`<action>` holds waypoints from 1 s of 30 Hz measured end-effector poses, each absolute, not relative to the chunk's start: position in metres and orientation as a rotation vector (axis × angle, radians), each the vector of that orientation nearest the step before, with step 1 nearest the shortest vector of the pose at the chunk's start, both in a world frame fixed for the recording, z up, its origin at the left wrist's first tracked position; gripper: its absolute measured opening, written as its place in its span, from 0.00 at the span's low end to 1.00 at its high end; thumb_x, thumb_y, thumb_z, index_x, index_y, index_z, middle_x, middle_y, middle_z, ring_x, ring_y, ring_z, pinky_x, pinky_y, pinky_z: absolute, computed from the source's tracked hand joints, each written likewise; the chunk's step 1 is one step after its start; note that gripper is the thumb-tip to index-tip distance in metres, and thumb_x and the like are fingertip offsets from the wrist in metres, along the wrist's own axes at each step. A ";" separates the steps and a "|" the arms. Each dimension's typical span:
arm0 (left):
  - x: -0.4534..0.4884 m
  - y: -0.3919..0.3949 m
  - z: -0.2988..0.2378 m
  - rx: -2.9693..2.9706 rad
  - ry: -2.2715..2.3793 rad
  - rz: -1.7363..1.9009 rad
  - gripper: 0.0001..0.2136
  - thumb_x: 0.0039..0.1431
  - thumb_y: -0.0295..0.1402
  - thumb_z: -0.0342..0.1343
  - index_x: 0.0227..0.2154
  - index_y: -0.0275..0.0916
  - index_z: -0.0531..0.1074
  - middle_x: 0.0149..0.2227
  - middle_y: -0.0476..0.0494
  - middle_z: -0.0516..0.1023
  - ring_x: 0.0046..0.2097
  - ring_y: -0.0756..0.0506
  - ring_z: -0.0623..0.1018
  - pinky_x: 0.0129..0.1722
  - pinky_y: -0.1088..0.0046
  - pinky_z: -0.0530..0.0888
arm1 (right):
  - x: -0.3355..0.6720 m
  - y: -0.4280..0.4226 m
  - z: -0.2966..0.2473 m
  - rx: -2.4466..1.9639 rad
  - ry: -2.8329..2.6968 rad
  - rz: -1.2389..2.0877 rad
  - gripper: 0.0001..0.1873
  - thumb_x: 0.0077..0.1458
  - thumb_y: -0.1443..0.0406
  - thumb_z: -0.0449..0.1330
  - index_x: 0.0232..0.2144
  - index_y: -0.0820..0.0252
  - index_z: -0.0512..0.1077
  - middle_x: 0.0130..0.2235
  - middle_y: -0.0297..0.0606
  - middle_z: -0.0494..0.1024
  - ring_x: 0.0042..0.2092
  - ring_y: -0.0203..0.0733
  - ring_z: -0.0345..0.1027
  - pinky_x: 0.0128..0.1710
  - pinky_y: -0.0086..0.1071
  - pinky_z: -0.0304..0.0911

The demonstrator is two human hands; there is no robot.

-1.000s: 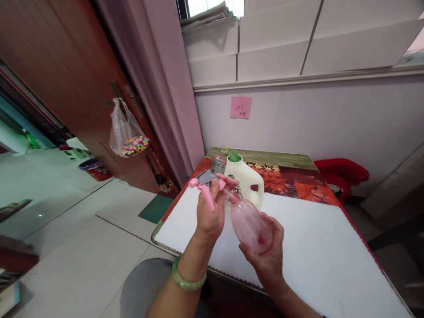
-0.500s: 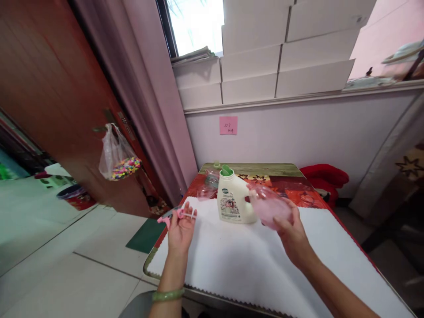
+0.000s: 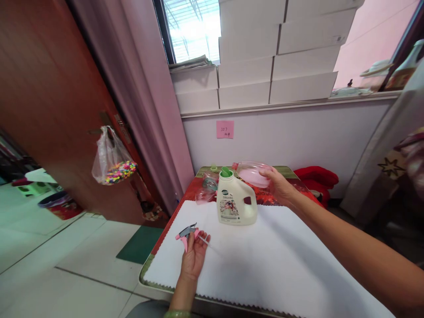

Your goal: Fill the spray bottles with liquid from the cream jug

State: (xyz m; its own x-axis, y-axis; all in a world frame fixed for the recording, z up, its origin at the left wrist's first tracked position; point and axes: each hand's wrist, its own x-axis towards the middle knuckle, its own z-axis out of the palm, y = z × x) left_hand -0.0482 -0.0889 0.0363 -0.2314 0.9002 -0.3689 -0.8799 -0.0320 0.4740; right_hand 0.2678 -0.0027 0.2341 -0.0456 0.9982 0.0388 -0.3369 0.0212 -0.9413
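My left hand [image 3: 194, 256] rests on the white mat [image 3: 271, 265] near the table's left front edge, fingers curled around a pink and grey spray trigger head [image 3: 187, 232] with its thin tube trailing right. My right hand [image 3: 278, 185] reaches far across the table and grips a clear pink bottle [image 3: 250, 172], held on its side above the table's back edge. A cream detergent jug [image 3: 236, 201] with a green cap stands upright just left of and below the pink bottle.
Crumpled clear plastic [image 3: 206, 187] and a small green cap [image 3: 214, 168] lie behind the jug. A plastic bag of coloured beads [image 3: 111, 161] hangs on the door handle at left. White boxes [image 3: 274, 57] are stacked on the sill. A red cushion [image 3: 318, 179] sits right of the table.
The trigger head and bottle have been pulled apart. My left hand lowered the trigger to the mat; my right hand carried the pink bottle away toward the table's back.
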 end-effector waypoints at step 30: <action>-0.052 -0.088 0.029 0.078 0.722 1.623 0.09 0.69 0.30 0.53 0.36 0.35 0.77 0.33 0.41 0.82 0.37 0.46 0.83 0.49 0.59 0.80 | 0.260 0.017 0.283 -1.242 -1.300 1.069 0.25 0.45 0.57 0.69 0.47 0.54 0.73 0.42 0.38 0.78 0.38 0.40 0.70 0.27 0.26 0.66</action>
